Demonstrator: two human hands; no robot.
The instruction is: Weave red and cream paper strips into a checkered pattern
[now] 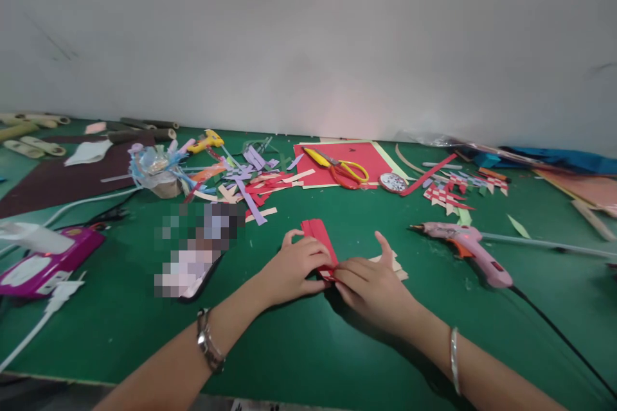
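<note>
Red paper strips (318, 232), with cream strips woven in at the near end, lie on the green table between my hands. My left hand (301, 266) is closed on their left side, fingers bent over the red paper. From the right, my right hand (373, 286) pinches the near woven end, its little finger raised. Cream strip ends (395, 264) stick out beyond my right hand. What lies under the fingertips is hidden. To the right rests a pink hot glue gun (475, 247), its nozzle pointing left.
A blurred-out phone (202, 250) lies left of my hands. Behind are loose paper strips (260, 183), yellow-and-red scissors (337, 167) on red paper sheets (308, 149), and woven red-white pieces (443, 196). A purple power strip (53, 263) with cords is at left. A white partition (308, 45) stands behind.
</note>
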